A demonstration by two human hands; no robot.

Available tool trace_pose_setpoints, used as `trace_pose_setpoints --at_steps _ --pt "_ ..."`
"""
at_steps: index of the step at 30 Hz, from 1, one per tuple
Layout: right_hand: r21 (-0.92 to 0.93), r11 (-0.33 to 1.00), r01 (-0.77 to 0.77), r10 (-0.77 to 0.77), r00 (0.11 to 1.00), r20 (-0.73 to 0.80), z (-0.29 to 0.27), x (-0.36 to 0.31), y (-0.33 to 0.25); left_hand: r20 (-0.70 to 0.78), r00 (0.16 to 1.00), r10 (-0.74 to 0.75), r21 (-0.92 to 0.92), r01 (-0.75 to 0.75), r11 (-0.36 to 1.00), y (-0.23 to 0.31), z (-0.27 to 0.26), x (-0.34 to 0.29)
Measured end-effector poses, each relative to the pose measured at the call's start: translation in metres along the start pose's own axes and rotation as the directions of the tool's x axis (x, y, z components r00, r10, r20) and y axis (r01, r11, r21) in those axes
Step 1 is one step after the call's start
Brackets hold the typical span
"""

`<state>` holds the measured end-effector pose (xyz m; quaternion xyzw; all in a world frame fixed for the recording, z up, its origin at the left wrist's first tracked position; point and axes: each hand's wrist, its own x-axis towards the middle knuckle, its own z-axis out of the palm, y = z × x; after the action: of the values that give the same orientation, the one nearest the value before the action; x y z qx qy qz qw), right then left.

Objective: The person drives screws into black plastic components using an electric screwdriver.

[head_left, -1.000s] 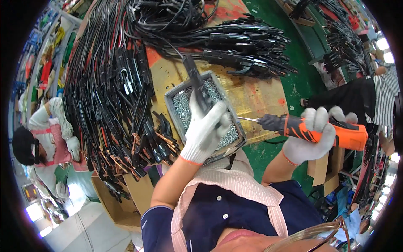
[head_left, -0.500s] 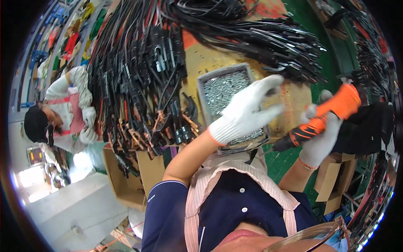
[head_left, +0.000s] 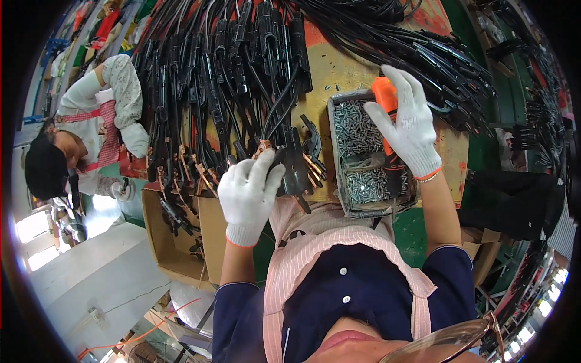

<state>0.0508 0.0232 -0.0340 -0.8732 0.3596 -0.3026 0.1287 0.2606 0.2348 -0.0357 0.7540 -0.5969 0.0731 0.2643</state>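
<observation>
Head view: your right hand [head_left: 411,130], lying open over orange driver [head_left: 384,92], screw tray's [head_left: 374,212] 3 o'clock; left hand [head_left: 248,193], sitting half-curled at copper end [head_left: 264,145], 9 o'clock, grip untellable. You're seemingly selecting parts; next needing a pinch.

A co-worker [head_left: 126,81] in a checked apron [head_left: 108,130] is at left, near an open cardboard box [head_left: 214,242].

R hand [head_left: 407,130] over orange drvr [head_left: 384,94]

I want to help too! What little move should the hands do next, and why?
Maybe the left hand should pinch the copper end: its fingers are right by it, and the orange driver is over the screw box.
</observation>
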Motion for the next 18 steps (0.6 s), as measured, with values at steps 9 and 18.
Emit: trace_pose_setpoints --at_steps 9,18 --pt "0.394 0.903 -0.169 0.025 0.938 0.346 0.049 0.065 -0.021 -0.076 0.995 -0.072 -0.143 0.060 0.988 -0.040 0.006 0.027" --pt "0.170 0.890 -0.424 0.273 0.792 0.545 0.138 0.127 0.005 0.130 0.984 0.120 0.239 -0.148 0.960 -0.018 -0.007 0.037"
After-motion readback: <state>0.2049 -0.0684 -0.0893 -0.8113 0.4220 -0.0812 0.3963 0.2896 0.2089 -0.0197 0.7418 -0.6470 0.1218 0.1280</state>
